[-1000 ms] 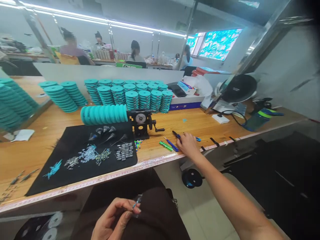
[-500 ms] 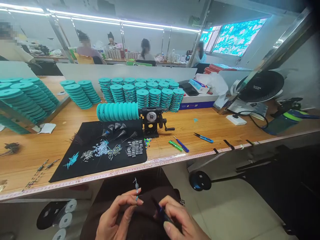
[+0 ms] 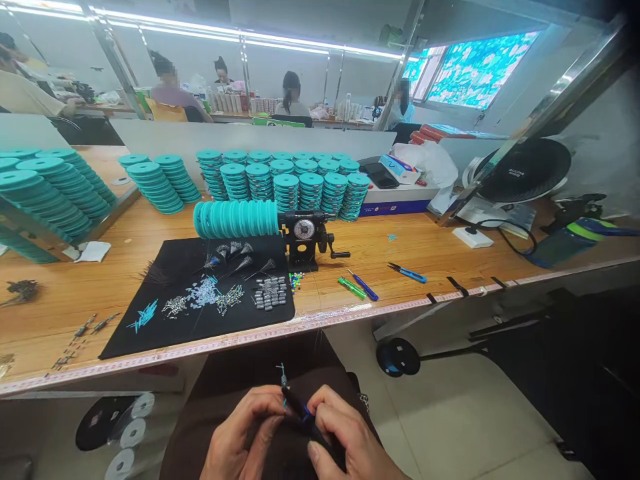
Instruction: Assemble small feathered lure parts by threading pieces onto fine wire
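Note:
My left hand (image 3: 250, 423) pinches a small grey sinker-like fitting (image 3: 284, 379) between thumb and fingertips, above my lap. A thin metal end sticks up from it, and a bit of turquoise shows at its lower end. In my closed right hand (image 3: 345, 430) is a dark, narrow-tipped hand tool (image 3: 299, 408) with some blue on it; its exact kind is hard to make out. The tool's tip reaches the fitting right at my left fingertips. Whether the tip grips the fitting or only overlaps it, I cannot tell.
On the bench, a black mat (image 3: 175, 333) bears small metal parts, clear beads, turquoise tubes and grey cylinders (image 3: 270, 293). Behind it stands a hand-cranked winder (image 3: 303, 240) carrying turquoise spools (image 3: 235, 219). Blue snips (image 3: 407, 272) and a blue pen-like tool (image 3: 364, 287) lie rightward. People sit beyond the partition.
My right hand has moved left, bringing the dark tool up against the fitting. My left hand has shifted slightly right, still pinching the fitting.

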A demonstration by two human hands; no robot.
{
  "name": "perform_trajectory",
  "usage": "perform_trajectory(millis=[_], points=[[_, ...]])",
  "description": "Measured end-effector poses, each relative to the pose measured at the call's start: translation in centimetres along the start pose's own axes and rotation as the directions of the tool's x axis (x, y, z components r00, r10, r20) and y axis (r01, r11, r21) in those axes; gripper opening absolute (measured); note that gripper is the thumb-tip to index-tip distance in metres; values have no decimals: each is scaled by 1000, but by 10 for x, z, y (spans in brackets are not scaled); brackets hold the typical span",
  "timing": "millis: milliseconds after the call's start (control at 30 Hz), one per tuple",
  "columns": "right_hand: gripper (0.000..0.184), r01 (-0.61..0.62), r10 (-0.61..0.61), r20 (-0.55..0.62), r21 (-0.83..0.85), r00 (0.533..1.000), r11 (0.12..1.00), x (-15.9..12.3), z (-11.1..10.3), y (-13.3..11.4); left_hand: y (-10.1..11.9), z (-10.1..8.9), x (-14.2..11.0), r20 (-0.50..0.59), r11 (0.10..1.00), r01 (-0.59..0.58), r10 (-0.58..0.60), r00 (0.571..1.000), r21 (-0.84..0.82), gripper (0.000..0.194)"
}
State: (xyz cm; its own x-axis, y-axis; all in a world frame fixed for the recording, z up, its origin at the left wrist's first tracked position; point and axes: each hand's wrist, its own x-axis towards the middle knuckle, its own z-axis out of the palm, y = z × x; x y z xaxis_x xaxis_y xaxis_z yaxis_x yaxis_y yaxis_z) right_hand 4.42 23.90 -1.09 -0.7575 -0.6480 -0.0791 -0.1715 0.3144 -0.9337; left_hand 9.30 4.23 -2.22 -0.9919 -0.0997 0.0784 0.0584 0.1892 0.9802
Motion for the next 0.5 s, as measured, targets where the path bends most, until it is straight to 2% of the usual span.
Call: perform_trajectory(millis=[67, 133, 233, 400, 500], points=[[20, -37, 35, 17, 129, 999, 991, -1, 4, -2, -3, -1, -1, 8, 1000, -22, 22, 1000, 1, 13], [24, -142, 123, 80, 308, 989, 941, -2, 9, -2, -8, -1, -3, 12, 1000, -11, 11, 1000, 20, 14], [37, -276, 222, 164, 541, 961, 795, -6, 18, 3, -15, -1, -6, 27, 998, 16, -17, 999, 63, 14], [45, -311, 240, 205, 735, 949, 602, -10, 29, 15, -18, 0, -11, 72, 999, 19, -22, 997, 51, 15], [42, -334, 206, 272, 859, 940, 389, -13, 36, 17, -20, 2, -15, 65, 999, 47, -46, 997, -11, 16]])
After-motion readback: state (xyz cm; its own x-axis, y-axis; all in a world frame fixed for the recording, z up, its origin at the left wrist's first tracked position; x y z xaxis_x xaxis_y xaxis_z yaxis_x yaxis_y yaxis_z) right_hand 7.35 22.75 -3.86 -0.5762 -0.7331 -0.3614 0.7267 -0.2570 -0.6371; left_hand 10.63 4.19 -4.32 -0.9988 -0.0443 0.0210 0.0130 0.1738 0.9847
